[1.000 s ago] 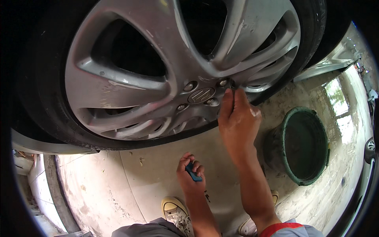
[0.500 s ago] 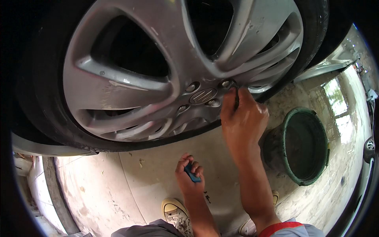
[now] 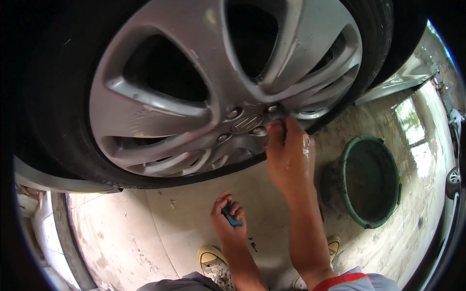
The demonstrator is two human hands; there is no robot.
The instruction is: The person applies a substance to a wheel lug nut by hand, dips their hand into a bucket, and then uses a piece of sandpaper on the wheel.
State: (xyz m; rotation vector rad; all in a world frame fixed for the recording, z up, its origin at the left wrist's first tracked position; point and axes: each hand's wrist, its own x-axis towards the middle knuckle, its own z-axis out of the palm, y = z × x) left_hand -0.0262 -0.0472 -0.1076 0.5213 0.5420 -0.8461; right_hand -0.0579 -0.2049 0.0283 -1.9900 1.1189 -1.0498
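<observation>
A silver-grey alloy wheel (image 3: 189,116) with scuffed spokes fills the upper part of the view, its black tire (image 3: 63,102) around it. My right hand (image 3: 291,150) is at the hub, right of the round centre cap (image 3: 246,123) and just below a lug bolt (image 3: 273,108). Its fingers are pinched against the spoke; a dark bit shows at the fingertips, too hidden to name. Wet, whitish marks shine on the back of that hand. Lower and apart from the wheel, my left hand (image 3: 228,218) is curled around a small blue block (image 3: 231,217).
A dark green bucket (image 3: 344,179) stands on the floor right of my right forearm, its inside in shadow. The pale, stained floor (image 3: 121,233) is wet and reflective at the right. My shoes (image 3: 213,262) are below my hands. Another car (image 3: 454,182) shows at the far right rim.
My right hand has moved slightly down and left, off the upper right lug bolt. The left hand still holds the blue block. The whole view has shifted a little.
</observation>
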